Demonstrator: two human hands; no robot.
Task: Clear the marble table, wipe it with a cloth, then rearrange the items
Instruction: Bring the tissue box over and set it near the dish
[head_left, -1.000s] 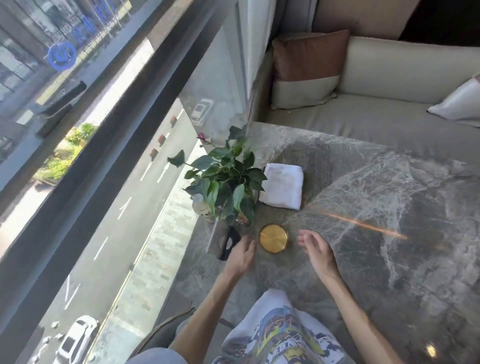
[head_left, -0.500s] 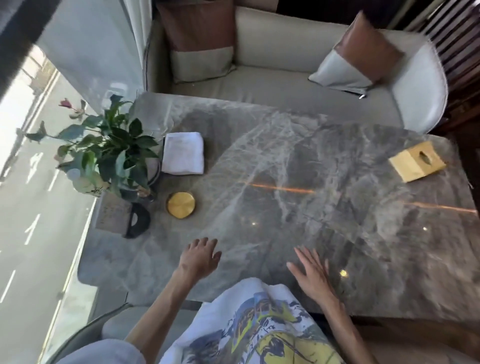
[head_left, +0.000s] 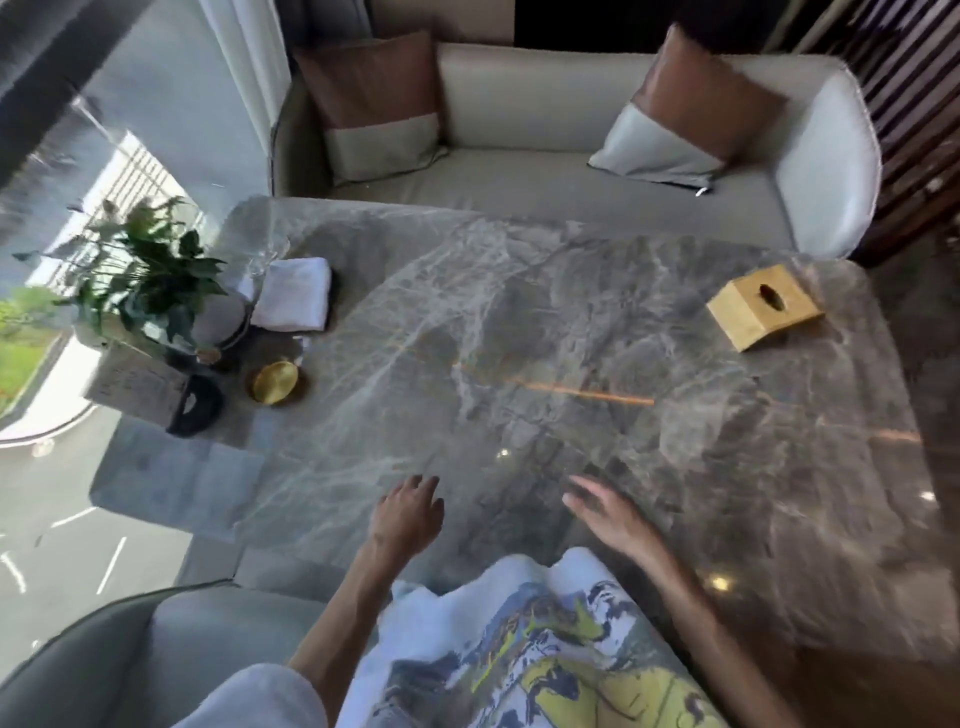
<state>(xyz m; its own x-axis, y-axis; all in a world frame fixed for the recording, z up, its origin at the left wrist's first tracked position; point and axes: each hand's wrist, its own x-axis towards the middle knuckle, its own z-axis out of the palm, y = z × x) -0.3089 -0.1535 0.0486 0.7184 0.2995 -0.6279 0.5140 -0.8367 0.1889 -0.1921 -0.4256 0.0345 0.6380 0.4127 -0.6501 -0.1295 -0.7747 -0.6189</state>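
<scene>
From the head camera, the grey marble table (head_left: 545, 322) fills the middle of the view, glossy with light spots and an orange streak of reflection across it. Both hands are over its near edge and hold nothing: the left hand (head_left: 408, 514) has its fingers loosely curled and a little spread, the right hand (head_left: 605, 512) has its fingers stretched forward and apart. Both are blurred, so I cannot tell whether they touch the marble or hang just above it.

The items cluster at the far left corner by the window. A folded white cloth (head_left: 293, 293) lies flat on the table. Just beside it stands a leafy green plant (head_left: 140, 270); its pot is hidden under the leaves and hard to make out. Nearer the person are a round gold dish (head_left: 274, 382) and a small card stand with a black base (head_left: 150, 392), its print too smeared to read. Well apart, at the far right, sits a yellow wooden tissue box (head_left: 761, 306).

Beyond the table is a pale sofa (head_left: 519, 171) with two brown-and-grey cushions. The person's printed shirt (head_left: 519, 649) is cut off by the bottom edge.
</scene>
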